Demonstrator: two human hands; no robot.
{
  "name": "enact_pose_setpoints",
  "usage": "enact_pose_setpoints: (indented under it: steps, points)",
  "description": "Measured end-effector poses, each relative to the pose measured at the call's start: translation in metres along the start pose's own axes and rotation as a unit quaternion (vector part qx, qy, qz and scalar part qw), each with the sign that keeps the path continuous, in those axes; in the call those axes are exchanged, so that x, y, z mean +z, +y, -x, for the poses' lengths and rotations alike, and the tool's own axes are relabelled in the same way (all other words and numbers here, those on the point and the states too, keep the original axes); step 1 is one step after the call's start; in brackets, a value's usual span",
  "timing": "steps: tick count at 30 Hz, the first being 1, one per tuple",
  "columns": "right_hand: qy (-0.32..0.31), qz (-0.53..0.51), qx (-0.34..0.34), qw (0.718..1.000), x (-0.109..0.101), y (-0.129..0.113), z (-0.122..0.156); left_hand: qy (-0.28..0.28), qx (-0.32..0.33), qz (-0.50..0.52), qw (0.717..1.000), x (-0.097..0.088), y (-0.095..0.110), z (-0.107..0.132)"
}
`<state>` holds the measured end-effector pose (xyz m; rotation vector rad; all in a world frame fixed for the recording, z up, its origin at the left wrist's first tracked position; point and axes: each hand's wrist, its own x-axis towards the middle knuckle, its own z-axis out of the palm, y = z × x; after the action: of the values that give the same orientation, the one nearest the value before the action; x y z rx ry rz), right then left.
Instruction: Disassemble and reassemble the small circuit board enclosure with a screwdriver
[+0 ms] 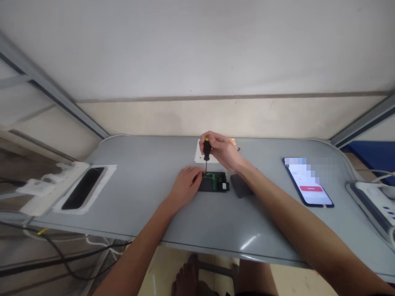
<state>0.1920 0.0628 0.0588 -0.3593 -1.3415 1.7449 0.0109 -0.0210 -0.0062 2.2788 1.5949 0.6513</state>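
The black device [207, 186] with a green circuit board [213, 178] lay on the counter [138, 185]. The right hand [224, 152] was closed around a screwdriver [207, 152], its tip near the board's far left corner. The left hand [186, 186] touched the device's left end; whether it gripped, I couldn't tell. A dark panel [241, 187] lay just right.

On the grey table [138, 193] lie 1 circuit-board unit [214, 181], 1 dark flat piece [242, 186], 1 lit phone [308, 185] and white paper [199, 156].
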Motion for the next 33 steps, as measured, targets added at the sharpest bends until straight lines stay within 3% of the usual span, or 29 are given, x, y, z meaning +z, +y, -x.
enact_pose_setpoints:
  steps: [7, 14, 20, 24, 28, 33]
  points:
    - [0.045, -0.099, 0.006, 0.994, 0.0041, 0.0034, 0.0003, -0.002, 0.006, 0.016, 1.000, 0.0006, -0.0005, -0.0009]
    - [0.035, -0.063, 0.003, 0.997, -0.0015, 0.0015, 0.0003, -0.004, 0.007, 0.007, 1.000, 0.0009, 0.0000, -0.0001]
    - [0.021, -0.134, -0.010, 0.991, 0.0048, 0.0082, 0.0013, -0.004, 0.015, -0.002, 1.000, 0.0011, -0.0002, 0.0009]
    - [0.039, -0.101, -0.017, 0.994, 0.0039, 0.0064, 0.0020, -0.012, 0.004, -0.002, 1.000, 0.0018, -0.0009, 0.0003]
    - [0.015, -0.067, -0.003, 0.998, 0.0003, 0.0040, 0.0007, -0.013, -0.001, -0.004, 1.000, 0.0009, 0.0003, 0.0000]
    - [0.032, -0.111, -0.017, 0.993, 0.0001, 0.0075, -0.0007, -0.012, -0.001, 0.003, 1.000, -0.0009, 0.0020, -0.0005]
